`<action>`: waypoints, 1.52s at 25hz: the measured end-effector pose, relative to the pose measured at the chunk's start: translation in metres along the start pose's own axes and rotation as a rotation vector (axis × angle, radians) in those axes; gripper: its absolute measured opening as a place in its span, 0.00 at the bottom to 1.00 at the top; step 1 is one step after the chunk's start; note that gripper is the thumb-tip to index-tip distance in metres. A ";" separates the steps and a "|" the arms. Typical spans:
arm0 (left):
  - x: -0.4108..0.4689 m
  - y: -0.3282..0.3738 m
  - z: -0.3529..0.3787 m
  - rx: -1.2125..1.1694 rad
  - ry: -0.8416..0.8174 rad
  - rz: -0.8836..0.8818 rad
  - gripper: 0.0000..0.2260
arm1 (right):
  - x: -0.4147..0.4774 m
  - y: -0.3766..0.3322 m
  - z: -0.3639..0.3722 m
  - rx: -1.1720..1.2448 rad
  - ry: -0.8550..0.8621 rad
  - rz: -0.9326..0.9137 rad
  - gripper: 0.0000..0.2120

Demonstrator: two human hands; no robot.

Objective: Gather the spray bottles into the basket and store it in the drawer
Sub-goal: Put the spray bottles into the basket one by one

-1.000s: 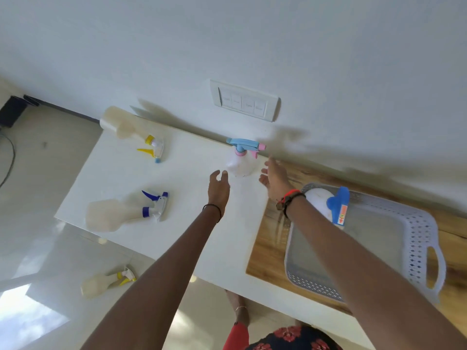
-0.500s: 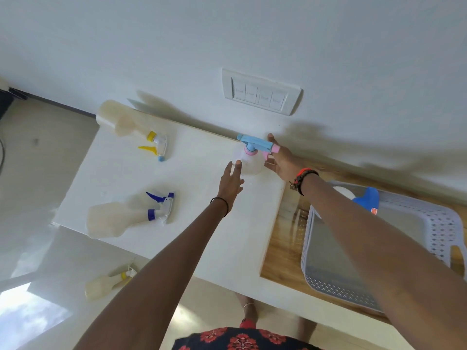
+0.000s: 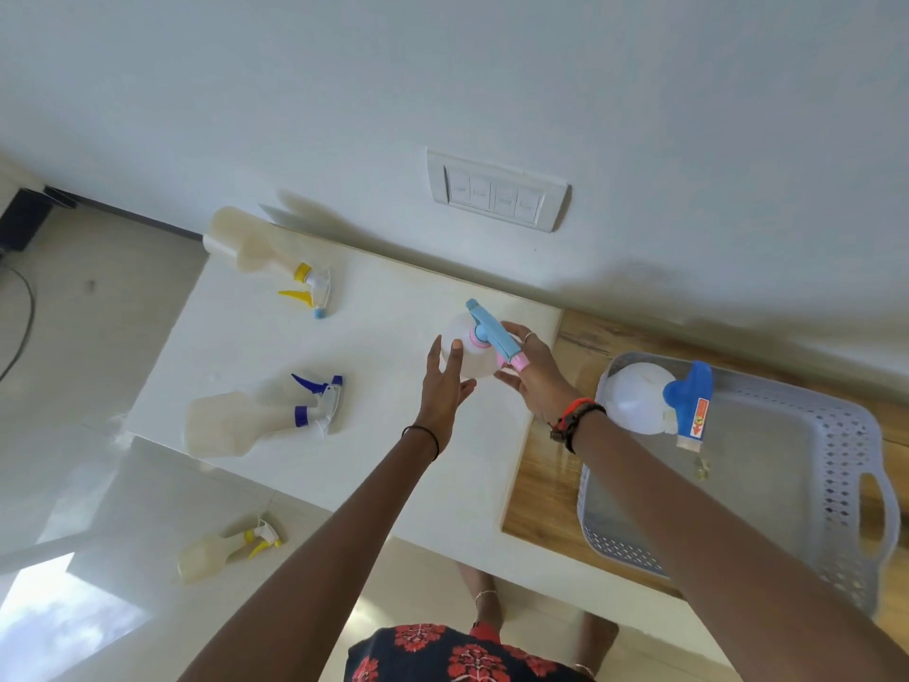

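A small round spray bottle with a light-blue and pink head (image 3: 474,354) stands near the back of the white counter (image 3: 256,347). My right hand (image 3: 533,374) grips it from the right, and my left hand (image 3: 445,386) presses its fingers against the left side. A grey perforated basket (image 3: 836,460) sits on the wooden surface at right. Inside it lies a round white bottle with a blue head (image 3: 656,403). Two clear bottles lie on the counter: one with a yellow trigger (image 3: 268,260) at the back, one with a blue trigger (image 3: 260,418) nearer me.
The glossy floor reflects a yellow-trigger bottle (image 3: 228,548) at lower left. A wall switch plate (image 3: 497,192) sits just above the counter's back edge. The counter's left edge drops to the floor, where a dark box and cable (image 3: 22,219) lie. My feet show below the counter.
My right hand has closed around the blue-and-pink bottle and drawn it forward from the wall, its head now turned diagonally. My left hand has come up against the bottle's other side.
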State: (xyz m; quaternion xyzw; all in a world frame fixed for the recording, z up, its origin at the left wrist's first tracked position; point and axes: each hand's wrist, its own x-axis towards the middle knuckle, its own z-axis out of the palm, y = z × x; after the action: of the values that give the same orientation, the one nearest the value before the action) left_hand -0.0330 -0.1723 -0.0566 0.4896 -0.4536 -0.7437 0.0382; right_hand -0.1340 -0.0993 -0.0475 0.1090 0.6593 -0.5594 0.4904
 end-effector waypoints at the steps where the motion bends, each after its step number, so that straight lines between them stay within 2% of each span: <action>1: -0.010 -0.001 0.000 0.001 0.002 0.010 0.27 | -0.008 0.003 0.000 0.031 0.009 0.002 0.19; 5: -0.054 -0.012 0.000 0.021 -0.003 0.033 0.26 | -0.045 0.018 -0.008 0.112 0.033 0.038 0.18; 9: -0.096 -0.026 0.009 0.038 0.017 0.025 0.25 | -0.079 0.035 -0.026 0.083 0.040 0.059 0.18; 17: -0.173 -0.062 0.070 0.120 0.036 0.018 0.24 | -0.145 0.064 -0.100 0.107 0.029 0.034 0.22; 19: -0.189 -0.072 0.089 0.150 0.008 0.010 0.22 | -0.161 0.071 -0.127 0.129 0.037 0.052 0.20; 21: -0.198 -0.082 0.111 0.180 -0.029 0.003 0.17 | -0.171 0.078 -0.155 0.152 0.107 0.070 0.13; 23: -0.201 -0.095 0.137 0.220 -0.063 -0.005 0.17 | -0.178 0.083 -0.184 0.214 0.191 0.073 0.05; 26: -0.191 -0.117 0.175 0.286 -0.060 -0.059 0.24 | -0.179 0.085 -0.216 0.303 0.297 0.077 0.01; 28: -0.180 -0.128 0.199 0.319 -0.058 -0.094 0.26 | -0.173 0.086 -0.235 0.324 0.344 0.088 0.05; 34: -0.137 -0.140 0.245 0.313 -0.083 -0.132 0.22 | -0.141 0.087 -0.267 0.426 0.449 0.102 0.08; 38: -0.113 -0.139 0.256 0.270 -0.078 -0.157 0.18 | -0.114 0.088 -0.274 0.362 0.470 0.102 0.14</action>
State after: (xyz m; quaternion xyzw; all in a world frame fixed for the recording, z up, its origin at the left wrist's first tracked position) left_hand -0.1153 0.1289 -0.0494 0.4949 -0.5112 -0.6950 -0.1039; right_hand -0.1602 0.2090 -0.0449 0.3541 0.6380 -0.6019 0.3244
